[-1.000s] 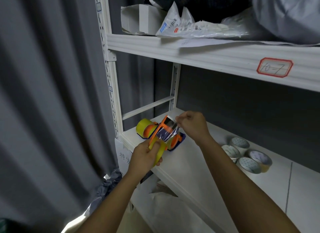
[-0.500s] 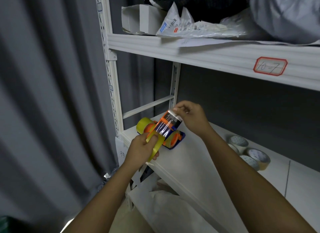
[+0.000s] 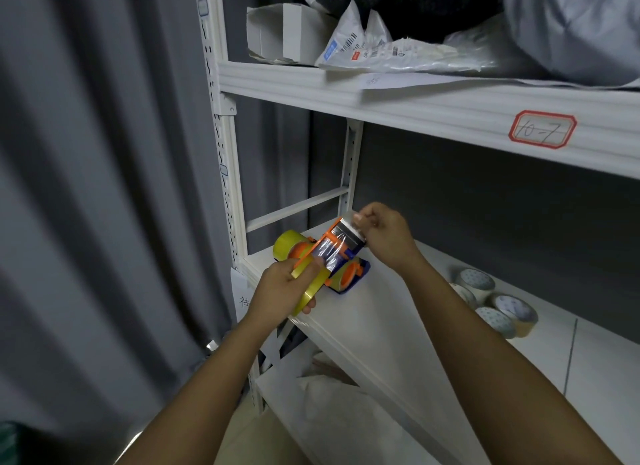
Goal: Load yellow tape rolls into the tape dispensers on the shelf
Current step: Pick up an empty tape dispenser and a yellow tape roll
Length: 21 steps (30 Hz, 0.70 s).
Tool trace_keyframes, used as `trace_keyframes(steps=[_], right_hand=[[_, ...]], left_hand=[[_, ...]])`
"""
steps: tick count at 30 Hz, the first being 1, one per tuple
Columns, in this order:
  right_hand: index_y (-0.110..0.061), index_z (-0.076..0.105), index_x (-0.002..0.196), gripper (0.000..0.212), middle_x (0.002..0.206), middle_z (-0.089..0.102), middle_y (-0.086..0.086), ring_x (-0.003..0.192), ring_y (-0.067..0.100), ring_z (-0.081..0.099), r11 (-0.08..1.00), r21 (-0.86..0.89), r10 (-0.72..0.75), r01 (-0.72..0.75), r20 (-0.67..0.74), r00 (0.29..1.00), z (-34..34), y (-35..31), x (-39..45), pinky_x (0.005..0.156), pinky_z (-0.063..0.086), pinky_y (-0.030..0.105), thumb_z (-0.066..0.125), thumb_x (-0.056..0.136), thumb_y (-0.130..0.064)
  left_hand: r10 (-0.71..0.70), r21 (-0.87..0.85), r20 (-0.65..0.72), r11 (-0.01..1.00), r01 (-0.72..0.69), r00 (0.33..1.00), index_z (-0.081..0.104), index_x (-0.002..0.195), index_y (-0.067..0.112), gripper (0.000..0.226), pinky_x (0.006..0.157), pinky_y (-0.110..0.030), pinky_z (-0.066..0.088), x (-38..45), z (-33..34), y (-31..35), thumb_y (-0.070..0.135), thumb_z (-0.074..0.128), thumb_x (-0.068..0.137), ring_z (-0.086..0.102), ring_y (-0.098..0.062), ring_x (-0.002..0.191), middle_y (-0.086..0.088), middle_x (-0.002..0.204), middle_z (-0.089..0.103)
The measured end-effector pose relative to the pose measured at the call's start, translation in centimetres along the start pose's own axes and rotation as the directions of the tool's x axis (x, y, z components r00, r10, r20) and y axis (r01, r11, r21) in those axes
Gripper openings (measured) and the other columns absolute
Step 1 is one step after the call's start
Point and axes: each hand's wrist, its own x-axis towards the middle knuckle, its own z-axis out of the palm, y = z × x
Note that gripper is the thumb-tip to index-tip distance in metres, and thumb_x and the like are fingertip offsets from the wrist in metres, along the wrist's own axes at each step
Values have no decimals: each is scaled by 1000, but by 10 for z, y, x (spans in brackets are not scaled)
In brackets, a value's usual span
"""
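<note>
a white metal shelf [image 3: 363, 329] runs in front of me, with a grey curtain [image 3: 97, 187] hanging to its left and bagged parcels [image 3: 398, 45] piled on the upper level above a red-bordered label [image 3: 542, 129]. toward the right of the shelf sits a cluster of pale tape rolls [image 3: 495, 302], well apart from my hands. near the shelf's left corner lie two other dispensers [image 3: 349, 274], one carrying a yellow roll [image 3: 285, 248]. just in front of them my left hand [image 3: 284, 291] is closed around the yellow tape roll [image 3: 306, 291] seated in the orange dispenser [image 3: 329, 243] i hold tilted up over the shelf edge. a clear strip of tape [image 3: 329, 255] stretches from that roll up over the dispenser's front. my right hand [image 3: 381, 236] is above it, thumb and forefinger [image 3: 360, 220] pinched narrow on the strip's free end at the metal blade [image 3: 349, 232].
</note>
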Motion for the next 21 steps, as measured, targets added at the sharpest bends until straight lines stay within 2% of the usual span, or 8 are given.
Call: trace_keyframes(steps=[4,6,7,10,13,16,19,21], right_hand=[[-13,53,85,14,92,63,11,91,28,62,998,21,50,-51,64,997,-4,-5,2,84,53,48,49,96,-22],[-13,53,82,16,90,63,11,89,28,63,995,45,85,-89,90,992,-7,-6,4,79,55,44,49,96,-20],[-12,52,83,17,88,64,11,85,26,65,989,85,114,-122,88,990,-8,-6,5,72,56,39,47,97,-20],[-15,50,85,17,79,68,8,66,16,68,932,273,225,-238,77,971,-13,-6,4,51,51,22,42,99,-22],[-15,50,89,15,84,70,11,67,17,69,887,342,273,-309,149,950,-17,-4,1,51,53,22,41,100,-21],[-15,51,91,13,87,70,14,66,17,71,863,385,261,-326,212,942,-17,-6,-3,50,53,22,42,100,-18],[-13,51,93,11,86,69,14,66,18,70,876,372,244,-308,210,947,-18,-11,-5,50,54,22,44,99,-19],[-13,51,93,11,82,70,12,63,17,70,881,373,229,-292,203,952,-18,-12,-4,50,53,22,45,98,-20]], left_hand=[[-21,-42,18,999,21,1000,67,88,2,34,43,-21,46,-1,-4,0,36,62,88,56,-13,39,-10,56,62],[-22,-94,41,995,26,999,64,94,-2,32,43,-20,46,-1,-7,0,30,61,89,56,-12,40,-12,61,62],[-17,-119,63,993,24,998,63,96,-1,29,44,-20,46,-2,-8,1,27,60,90,58,-12,42,-11,64,63],[26,-167,130,986,-4,991,64,96,10,12,52,-19,51,-5,-13,-1,19,58,91,67,-10,58,1,74,71],[22,-126,154,992,-3,988,65,96,23,11,62,-15,52,-4,-19,-4,18,56,92,69,-5,76,10,84,73],[-47,-86,173,994,63,984,64,95,25,12,63,-16,52,-2,-25,-6,18,54,93,67,-7,79,7,89,70],[-91,-52,152,994,100,984,64,99,24,13,62,-17,51,1,-24,-5,30,55,92,67,-11,82,5,92,70],[-90,-40,118,995,95,989,66,97,22,24,58,-14,51,0,-19,-4,43,59,86,69,-8,76,6,87,72]])
